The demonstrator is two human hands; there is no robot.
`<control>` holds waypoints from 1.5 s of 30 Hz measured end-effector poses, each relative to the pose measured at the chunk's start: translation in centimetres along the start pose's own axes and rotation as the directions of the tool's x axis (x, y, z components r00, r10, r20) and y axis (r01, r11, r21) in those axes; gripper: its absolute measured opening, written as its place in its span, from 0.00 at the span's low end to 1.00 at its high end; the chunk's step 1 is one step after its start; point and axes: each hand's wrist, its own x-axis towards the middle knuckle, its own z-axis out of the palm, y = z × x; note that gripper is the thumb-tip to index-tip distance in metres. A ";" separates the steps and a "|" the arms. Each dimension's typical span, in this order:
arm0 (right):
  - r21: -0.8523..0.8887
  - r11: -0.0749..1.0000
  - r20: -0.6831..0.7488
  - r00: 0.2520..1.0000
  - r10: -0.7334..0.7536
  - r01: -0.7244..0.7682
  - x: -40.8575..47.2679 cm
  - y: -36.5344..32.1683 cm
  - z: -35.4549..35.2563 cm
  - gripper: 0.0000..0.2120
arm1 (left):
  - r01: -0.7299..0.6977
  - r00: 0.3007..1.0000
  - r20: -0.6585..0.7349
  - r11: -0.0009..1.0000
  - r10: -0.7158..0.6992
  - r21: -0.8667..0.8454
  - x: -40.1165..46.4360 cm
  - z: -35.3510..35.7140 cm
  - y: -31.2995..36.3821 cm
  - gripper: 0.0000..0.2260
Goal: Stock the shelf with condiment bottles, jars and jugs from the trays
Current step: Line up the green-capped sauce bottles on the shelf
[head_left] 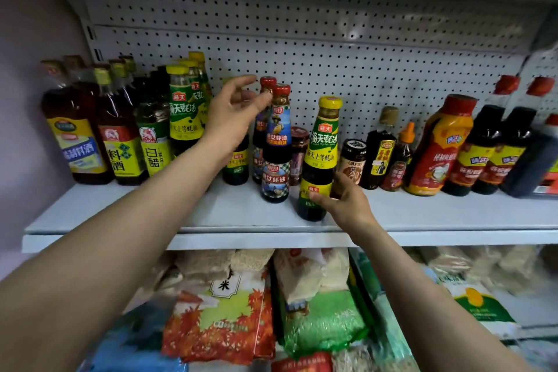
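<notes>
On the white shelf (pixel 169 214), two blue-label oyster sauce bottles stand stacked, the upper one (pixel 279 121) on the lower one (pixel 274 180). A second red-capped bottle (pixel 267 85) stands just behind them. My left hand (pixel 235 113) hovers at these red caps with loosely spread fingers, the thumb tip touching a bottle neck. To the right, a yellow-capped green-label bottle (pixel 324 136) appears to stand on a lower dark bottle (pixel 311 199). My right hand (pixel 344 199) holds that lower bottle, thumb across its yellow label and fingers behind it.
Cooking wine and vinegar bottles (pixel 114 133) crowd the shelf's left end. Small jars (pixel 352 160), a red squeeze bottle (pixel 437 148) and dark soy bottles (pixel 483 154) fill the right. A pegboard back wall (pixel 302 48) rises behind. Bags of rice and grain (pixel 223 311) lie on the shelf below.
</notes>
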 end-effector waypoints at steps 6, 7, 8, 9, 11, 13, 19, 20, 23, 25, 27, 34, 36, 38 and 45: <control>-0.028 0.999 0.010 0.999 -0.046 0.046 -3.1 -2.5 7.5 0.27 | -0.109 0.930 0.363 0.985 0.053 0.136 -2.0 -4.2 -0.5 0.29; -0.024 0.998 0.021 0.998 -0.063 0.064 -3.4 -3.0 8.9 0.26 | -0.129 0.925 0.374 0.981 0.065 0.148 -2.1 -4.7 -0.6 0.31; -0.028 0.997 0.027 0.997 -0.076 0.077 -3.3 -3.3 10.2 0.26 | -0.140 0.926 0.370 0.976 0.070 0.166 -2.1 -5.2 -0.6 0.32; -0.025 0.995 0.031 0.995 -0.091 0.092 -3.3 -3.7 11.4 0.26 | -0.147 0.935 0.349 0.969 0.071 0.197 -2.0 -5.7 -0.6 0.32; -0.022 0.994 0.022 0.994 -0.108 0.109 -2.9 -4.2 13.3 0.25 | -0.161 0.952 0.299 0.942 0.069 0.293 -1.5 -6.7 -0.9 0.34; -0.017 0.993 -0.010 0.993 -0.119 0.119 -2.2 -4.3 14.8 0.25 | -0.159 0.960 0.276 0.911 0.052 0.381 -0.9 -7.4 -1.2 0.35; 0.005 0.994 -0.053 0.993 -0.106 0.107 -1.5 -2.6 16.1 0.26 | -0.252 0.955 0.274 0.790 0.111 0.559 0.4 -7.9 -1.2 0.32; 0.009 0.994 -0.048 0.993 -0.107 0.107 -1.4 -2.4 16.1 0.25 | -0.290 0.951 0.272 0.728 0.148 0.621 0.6 -7.9 -1.2 0.33; -0.005 0.993 -0.049 0.992 -0.116 0.116 -0.8 -2.2 16.3 0.25 | -0.394 0.917 0.296 0.503 0.266 0.769 1.3 -7.8 -1.2 0.34; -0.022 0.993 -0.065 0.991 -0.120 0.119 -0.3 -2.3 16.7 0.24 | -0.421 0.897 0.310 0.396 0.314 0.816 1.8 -7.8 -1.2 0.34; -0.029 0.995 -0.082 0.991 -0.102 0.100 0.4 -2.3 17.2 0.24 | -0.451 0.872 0.342 0.302 0.349 0.840 2.4 -7.8 -1.3 0.34; -0.067 0.995 -0.108 0.991 -0.078 0.071 2.3 -1.9 18.2 0.22 | -0.480 0.842 0.410 0.139 0.351 0.866 3.9 -7.6 -1.4 0.36; -0.082 0.994 -0.116 0.990 -0.079 0.070 2.7 -1.9 18.4 0.22 | -0.478 0.843 0.413 0.131 0.344 0.868 4.2 -7.5 -1.5 0.36; -0.091 0.994 -0.125 0.989 -0.080 0.069 2.9 -2.0 18.5 0.22 | -0.477 0.845 0.413 0.129 0.340 0.869 4.4 -7.5 -1.6 0.36; -0.117 0.993 -0.122 0.992 -0.028 0.014 3.5 -3.1 19.2 0.24 | -0.475 0.845 0.419 0.105 0.334 0.874 5.1 -7.6 -2.1 0.36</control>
